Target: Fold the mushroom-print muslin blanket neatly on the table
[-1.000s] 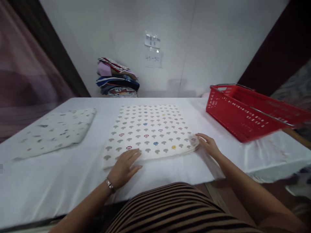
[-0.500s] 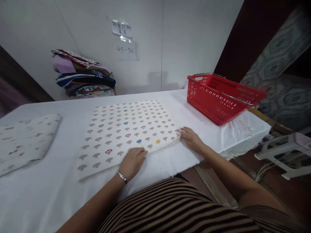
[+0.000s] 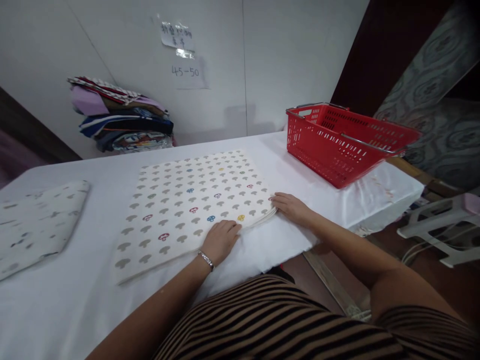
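A folded cream cloth [image 3: 180, 210] printed with grey mushrooms and a few red, blue and yellow ones lies flat in front of me. Its layers show along the near right edge. My left hand [image 3: 222, 241], with a bracelet at the wrist, rests palm down on the cloth's near edge, fingers stretched out. At the near right corner, my right hand [image 3: 292, 207] touches the cloth with its fingers extended over the edge. The thumb's position there is hard to make out.
The table has a white cover [image 3: 90, 280]. Another folded printed cloth [image 3: 41, 225] lies at the left. A pile of folded fabrics [image 3: 125, 120] stands against the wall. A red basket [image 3: 337, 150] is at the back right, and a plastic stool [image 3: 442, 232] stands beyond the table.
My left hand has slid to the right along the cloth's near edge. My right hand now lies slightly further over the corner. The camera view has shifted slightly.
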Tool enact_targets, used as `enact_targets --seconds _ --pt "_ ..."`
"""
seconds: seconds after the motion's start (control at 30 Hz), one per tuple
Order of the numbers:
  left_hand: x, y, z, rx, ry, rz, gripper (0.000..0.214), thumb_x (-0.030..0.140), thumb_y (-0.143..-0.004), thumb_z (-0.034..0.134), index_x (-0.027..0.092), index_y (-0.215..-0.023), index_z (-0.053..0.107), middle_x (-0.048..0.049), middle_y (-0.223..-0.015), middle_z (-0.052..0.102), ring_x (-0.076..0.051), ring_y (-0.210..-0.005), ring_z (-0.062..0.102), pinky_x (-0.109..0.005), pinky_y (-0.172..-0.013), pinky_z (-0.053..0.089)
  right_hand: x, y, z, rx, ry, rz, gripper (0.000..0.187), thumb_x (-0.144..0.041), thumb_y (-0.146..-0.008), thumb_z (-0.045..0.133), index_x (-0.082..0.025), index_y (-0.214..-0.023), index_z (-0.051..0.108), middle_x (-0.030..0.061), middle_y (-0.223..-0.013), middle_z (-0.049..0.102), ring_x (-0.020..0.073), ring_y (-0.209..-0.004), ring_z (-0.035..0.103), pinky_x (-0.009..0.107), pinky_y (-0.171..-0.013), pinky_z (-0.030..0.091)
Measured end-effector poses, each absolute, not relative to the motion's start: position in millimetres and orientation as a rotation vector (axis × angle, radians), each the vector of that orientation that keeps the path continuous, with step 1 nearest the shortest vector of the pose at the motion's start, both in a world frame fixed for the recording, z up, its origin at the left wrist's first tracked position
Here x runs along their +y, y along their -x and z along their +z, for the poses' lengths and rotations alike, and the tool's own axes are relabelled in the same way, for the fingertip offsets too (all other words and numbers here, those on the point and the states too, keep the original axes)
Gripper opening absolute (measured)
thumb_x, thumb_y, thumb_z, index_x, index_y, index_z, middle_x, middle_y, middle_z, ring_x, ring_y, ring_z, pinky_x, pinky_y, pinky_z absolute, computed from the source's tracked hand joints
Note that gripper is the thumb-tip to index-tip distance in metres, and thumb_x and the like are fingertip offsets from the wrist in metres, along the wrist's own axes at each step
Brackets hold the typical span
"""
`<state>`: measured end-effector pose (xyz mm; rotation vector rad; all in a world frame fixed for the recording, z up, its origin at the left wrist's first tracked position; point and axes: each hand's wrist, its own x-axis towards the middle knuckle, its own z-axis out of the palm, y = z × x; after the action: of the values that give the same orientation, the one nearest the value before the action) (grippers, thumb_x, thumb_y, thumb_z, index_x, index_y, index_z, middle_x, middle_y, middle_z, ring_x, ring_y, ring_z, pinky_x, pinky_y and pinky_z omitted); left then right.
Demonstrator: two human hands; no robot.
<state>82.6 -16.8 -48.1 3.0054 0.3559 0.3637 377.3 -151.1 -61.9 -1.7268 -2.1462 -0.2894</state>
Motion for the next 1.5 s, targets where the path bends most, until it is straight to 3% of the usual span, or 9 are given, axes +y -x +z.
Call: enact_targets --seconds 0.4,0.57,0.8,1.0,1.23,1.5 --pt "-37 -137 -41 0.352 -3.069 0.245 0.041 0.017 -0.087 0.044 0.019 -0.128 0.044 -0.0078 -0.120 0.057 -0.023 -0.103 0.050 -0.038 -0.084 0.041 -142 -384 -44 -2.263 1.694 -0.307 0.032 -0.021 -0.095 0.036 -0.020 -0.117 0.058 0.0097 -0.103 0.063 0.0219 -0.104 0.054 0.040 -0.088 0.045" --pt "-40 -153 -50 0.431 -3.082 0.265 0.042 0.014 -0.088 0.038 0.018 -0.130 0.043 -0.0098 -0.112 0.058 -0.023 -0.098 0.052 -0.038 -0.081 0.042 -139 -388 -44 -2.288 1.693 -0.302 0.033 -0.022 -0.095 0.035 -0.020 -0.120 0.056 0.0097 -0.104 0.063 0.0218 -0.101 0.055 0.039 -0.088 0.044" --pt "-38 -161 -54 0.499 -3.081 0.271 0.040 0.012 -0.088 0.037 0.017 -0.127 0.047 -0.0098 -0.101 0.061 -0.023 -0.094 0.055 -0.037 -0.079 0.043 -141 -385 -45 -2.241 1.700 -0.269 0.031 -0.023 -0.094 0.038 -0.024 -0.121 0.054 0.0082 -0.108 0.063 0.0217 -0.108 0.054 0.040 -0.090 0.044" --pt "-36 -162 -41 0.597 -2.993 0.201 0.039 0.014 -0.087 0.040 0.016 -0.125 0.048 -0.0095 -0.101 0.063 -0.023 -0.094 0.057 -0.036 -0.079 0.046 -147 -369 -46 -2.109 1.675 -0.327 0.030 -0.024 -0.089 0.049 -0.016 -0.117 0.054 0.0134 -0.121 0.057 0.0252 -0.118 0.047 0.045 -0.094 0.042" --pt "-37 -163 -35 0.613 -2.986 0.156 0.038 0.015 -0.088 0.038 0.016 -0.124 0.049 -0.0087 -0.102 0.064 -0.022 -0.095 0.057 -0.035 -0.080 0.046 -146 -360 -52 -2.081 1.711 -0.330 0.016 -0.019 -0.089 0.047 -0.019 -0.100 0.059 0.0112 -0.130 0.053 0.0255 -0.126 0.041 0.047 -0.096 0.041" --pt "-37 -163 -36 0.606 -2.971 0.188 0.038 0.014 -0.086 0.038 0.017 -0.123 0.050 -0.0089 -0.101 0.064 -0.022 -0.095 0.057 -0.036 -0.080 0.046 -145 -358 -56 -2.023 1.715 -0.329 0.015 -0.019 -0.088 0.050 -0.020 -0.101 0.059 0.0098 -0.133 0.051 0.0241 -0.129 0.039 0.047 -0.097 0.040"
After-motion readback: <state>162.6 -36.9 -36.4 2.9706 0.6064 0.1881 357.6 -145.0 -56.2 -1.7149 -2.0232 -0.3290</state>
